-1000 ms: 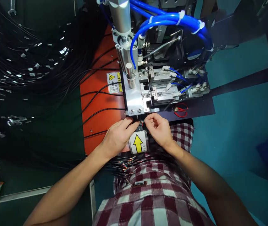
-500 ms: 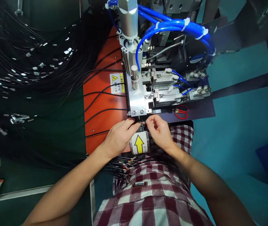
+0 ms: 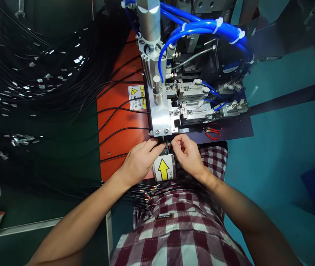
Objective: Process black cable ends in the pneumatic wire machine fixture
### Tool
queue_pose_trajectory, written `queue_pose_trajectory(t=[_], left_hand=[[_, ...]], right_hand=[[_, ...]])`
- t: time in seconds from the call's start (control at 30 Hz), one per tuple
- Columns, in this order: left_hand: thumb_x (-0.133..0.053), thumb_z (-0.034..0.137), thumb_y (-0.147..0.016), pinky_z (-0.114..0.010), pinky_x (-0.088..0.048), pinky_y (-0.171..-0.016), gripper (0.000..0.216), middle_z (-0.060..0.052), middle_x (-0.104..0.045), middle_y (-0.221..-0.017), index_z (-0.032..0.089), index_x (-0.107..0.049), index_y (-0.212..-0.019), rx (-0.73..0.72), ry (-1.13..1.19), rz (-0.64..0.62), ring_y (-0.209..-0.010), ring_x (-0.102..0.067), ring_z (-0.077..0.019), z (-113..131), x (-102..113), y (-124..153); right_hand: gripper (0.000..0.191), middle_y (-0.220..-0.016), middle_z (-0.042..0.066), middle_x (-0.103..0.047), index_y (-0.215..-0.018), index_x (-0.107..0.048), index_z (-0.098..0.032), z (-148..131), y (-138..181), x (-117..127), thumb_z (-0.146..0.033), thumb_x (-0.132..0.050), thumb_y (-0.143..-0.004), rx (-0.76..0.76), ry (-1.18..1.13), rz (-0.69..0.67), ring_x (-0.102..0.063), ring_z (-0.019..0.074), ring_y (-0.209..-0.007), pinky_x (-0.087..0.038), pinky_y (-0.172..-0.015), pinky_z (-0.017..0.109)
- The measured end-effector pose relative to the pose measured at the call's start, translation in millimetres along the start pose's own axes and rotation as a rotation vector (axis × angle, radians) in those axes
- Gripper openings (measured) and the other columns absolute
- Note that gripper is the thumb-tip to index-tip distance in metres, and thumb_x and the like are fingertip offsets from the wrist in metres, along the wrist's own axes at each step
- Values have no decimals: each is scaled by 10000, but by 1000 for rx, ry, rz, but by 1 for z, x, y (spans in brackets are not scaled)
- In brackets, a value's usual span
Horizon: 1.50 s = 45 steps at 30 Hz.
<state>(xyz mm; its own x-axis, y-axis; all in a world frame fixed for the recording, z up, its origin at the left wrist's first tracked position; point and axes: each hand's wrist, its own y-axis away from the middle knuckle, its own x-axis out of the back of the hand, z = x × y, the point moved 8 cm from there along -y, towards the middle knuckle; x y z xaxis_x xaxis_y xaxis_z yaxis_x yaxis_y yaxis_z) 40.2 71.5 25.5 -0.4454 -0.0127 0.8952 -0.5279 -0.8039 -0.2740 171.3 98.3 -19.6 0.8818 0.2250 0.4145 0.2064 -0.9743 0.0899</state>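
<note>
My right hand pinches fine coloured wires between thumb and forefinger; whether my left hand, its thumb at their nine o'clock, grips anything, I cannot tell. The wires lie just at six o'clock of the metal block. Risks, in my judgement: uneven pinching could splay or misplace strands; unexpected block movement could nip either hand.

The one camera sits on my head, looking forward and steeply down over my checked shirt, near enough that my left hand and right hand show clearly at mid-view, the machine beyond them.
</note>
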Motion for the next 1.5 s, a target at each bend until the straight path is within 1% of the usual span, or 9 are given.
queue_pose_trajectory(t=[0.2, 0.37, 0.5, 0.63, 0.87, 0.97, 1.17, 1.3, 1.5], left_hand=[[-397, 127, -932, -301, -534, -669, 285, -110, -629, -930, 133, -639, -1084, 8, -8, -16, -792, -604, -184, -2, -1, 1], [-403, 119, -925, -311, -534, -664, 294, -123, -621, -923, 113, -631, -1110, -10, -23, -29, -777, -597, -191, -1, -4, 3], [-419, 150, -932, -297, -525, -643, 269, -105, -618, -887, 128, -638, -1088, -6, -46, -12, -753, -591, -186, -1, -4, 2], [-422, 129, -928, -304, -527, -666, 277, -118, -624, -931, 110, -625, -1115, -3, -18, -23, -788, -600, -195, -1, -4, 1], [-408, 120, -931, -306, -540, -676, 271, -114, -633, -932, 102, -626, -1092, -15, -18, -6, -800, -604, -195, 0, -2, 1], [-401, 132, -937, -300, -538, -667, 273, -103, -626, -909, 110, -626, -1090, -12, -23, -4, -785, -598, -190, 0, -2, 1], [-416, 116, -926, -297, -530, -649, 264, -110, -621, -885, 90, -643, -1058, -26, -16, 20, -761, -593, -191, 1, 1, 0], [-402, 111, -928, -301, -529, -669, 281, -114, -625, -923, 99, -643, -1071, -12, -5, 4, -790, -596, -193, 0, 0, 0], [-406, 112, -924, -303, -517, -664, 289, -108, -623, -912, 103, -641, -1092, -16, -28, -21, -782, -595, -195, 0, -1, 1]], right_hand=[[130, -673, -18, -536, -796, -530, -194, 7, -1, -2, -272, -493, -893, -81, -23, 15, -482, 112, -560, -375, -526, 234], [188, -624, -29, -539, -808, -560, -186, 26, 0, -2, -339, -494, -895, -265, -104, -88, -476, 106, -479, -364, -462, 226], [162, -674, -6, -568, -845, -593, -190, 8, 3, 14, -315, -510, -908, -122, 94, 17, -488, 117, -548, -386, -522, 237], [158, -670, 2, -579, -935, -624, -184, -15, 2, 7, -321, -555, -898, 37, 155, 54, -514, 132, -585, -407, -574, 247], [137, -630, -19, -545, -807, -578, -183, -18, -4, 0, -270, -522, -896, 53, 196, 28, -484, 116, -564, -368, -567, 243], [145, -605, -31, -509, -809, -570, -184, -8, -4, 1, -291, -516, -891, -25, 79, 7, -447, 110, -542, -349, -543, 242], [173, -633, -20, -539, -749, -576, -163, 21, -3, -13, -327, -570, -804, -306, -422, -21, -449, 103, -554, -358, -519, 232], [152, -551, -60, -452, -712, -551, -168, 25, -2, -23, -310, -581, -756, -438, -629, -26, -363, 78, -481, -311, -480, 226], [165, -540, -68, -422, -713, -534, -175, 24, 0, -22, -323, -574, -775, -396, -565, -12, -323, 73, -469, -255, -449, 226]])
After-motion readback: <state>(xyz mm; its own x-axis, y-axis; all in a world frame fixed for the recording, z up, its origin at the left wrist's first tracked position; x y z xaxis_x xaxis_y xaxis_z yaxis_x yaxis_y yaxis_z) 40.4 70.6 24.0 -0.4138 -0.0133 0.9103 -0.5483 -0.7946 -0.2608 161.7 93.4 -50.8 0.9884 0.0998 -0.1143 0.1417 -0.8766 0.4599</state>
